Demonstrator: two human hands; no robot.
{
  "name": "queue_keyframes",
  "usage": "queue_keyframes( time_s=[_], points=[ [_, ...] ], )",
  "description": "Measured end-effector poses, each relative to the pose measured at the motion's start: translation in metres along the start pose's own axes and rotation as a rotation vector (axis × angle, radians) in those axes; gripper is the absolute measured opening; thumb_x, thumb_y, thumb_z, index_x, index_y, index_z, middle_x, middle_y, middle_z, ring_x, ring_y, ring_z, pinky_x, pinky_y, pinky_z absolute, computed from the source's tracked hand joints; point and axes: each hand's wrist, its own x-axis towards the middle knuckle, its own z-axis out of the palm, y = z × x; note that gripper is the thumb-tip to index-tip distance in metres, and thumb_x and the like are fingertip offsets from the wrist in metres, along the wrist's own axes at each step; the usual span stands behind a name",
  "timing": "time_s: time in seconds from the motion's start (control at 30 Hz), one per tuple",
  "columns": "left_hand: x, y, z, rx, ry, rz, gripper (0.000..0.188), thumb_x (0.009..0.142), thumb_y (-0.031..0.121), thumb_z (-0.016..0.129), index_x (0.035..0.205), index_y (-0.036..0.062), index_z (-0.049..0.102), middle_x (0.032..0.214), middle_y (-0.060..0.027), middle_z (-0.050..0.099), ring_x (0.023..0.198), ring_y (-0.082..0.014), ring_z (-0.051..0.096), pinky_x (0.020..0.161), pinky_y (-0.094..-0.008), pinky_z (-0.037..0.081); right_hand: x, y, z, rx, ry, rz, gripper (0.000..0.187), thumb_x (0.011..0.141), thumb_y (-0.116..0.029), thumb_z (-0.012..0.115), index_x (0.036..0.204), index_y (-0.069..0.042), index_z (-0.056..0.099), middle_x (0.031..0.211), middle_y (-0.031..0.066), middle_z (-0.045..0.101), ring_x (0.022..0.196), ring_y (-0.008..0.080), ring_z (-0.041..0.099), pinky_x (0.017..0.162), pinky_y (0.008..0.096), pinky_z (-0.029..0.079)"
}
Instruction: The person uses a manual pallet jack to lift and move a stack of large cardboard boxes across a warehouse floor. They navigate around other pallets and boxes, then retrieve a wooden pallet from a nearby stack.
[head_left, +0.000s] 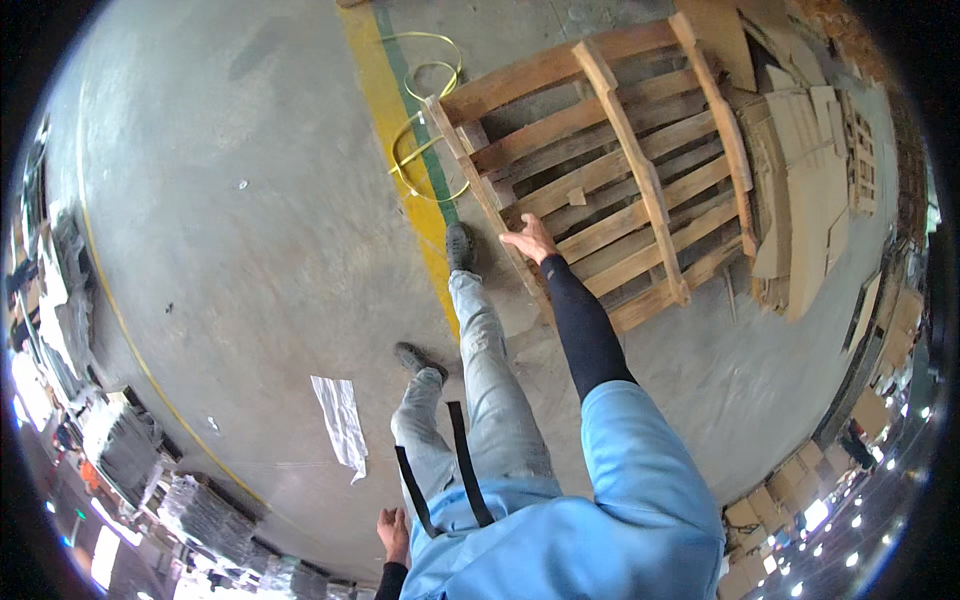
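Note:
A wooden pallet (632, 180) lies tilted on its side ahead and to the right, slats and stringers facing up. My right hand (533, 240) grips the near left stringer of the pallet, its thumb over the edge and its arm stretched forward in a dark sleeve. The fingertips under the wood are hidden. A small wood block (577, 197) sits on one slat. Down at my left side hangs my left hand (394, 537), its fingers curled in and nothing seen in it.
Yellow strapping loops (432, 75) lie on the floor left of the pallet, over a yellow and green floor line (410, 150). Flattened cardboard (800, 190) is stacked beyond the pallet. A white crumpled sheet (342, 422) lies behind my left foot. Wrapped stacks (210, 520) stand at the left rim.

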Motion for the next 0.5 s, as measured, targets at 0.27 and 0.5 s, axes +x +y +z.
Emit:
queue_keyframes(
  time_s=[0.27,0.5],
  points=[
    [0.046,0.044,-0.051,-0.123,-0.141,-0.404,0.025,0.087,0.016,0.066,0.094,-0.0026,0.051,0.075,-0.0061,0.063,0.060,-0.0113,0.054,0.050,-0.0269,0.044,0.145,-0.044,0.085,-0.106,-0.048,0.172,0.093,0.068,-0.044,0.082,0.138,0.000,0.039,0.136,0.0240,0.049,0.125,0.0368,0.050,0.104,0.0428,0.042],
    [0.054,0.083,-0.086,0.103,-0.193,-0.604,0.029,0.091,0.022,0.065,0.102,-0.0003,0.050,0.085,-0.0096,0.065,0.067,-0.0163,0.059,0.056,-0.0310,0.049,0.207,-0.011,0.135,-0.043,0.041,0.158,0.053,0.072,-0.029,0.075,0.110,0.004,0.059,0.109,0.0259,0.064,0.102,0.0386,0.063,0.086,0.0469,0.052]
  ],
)
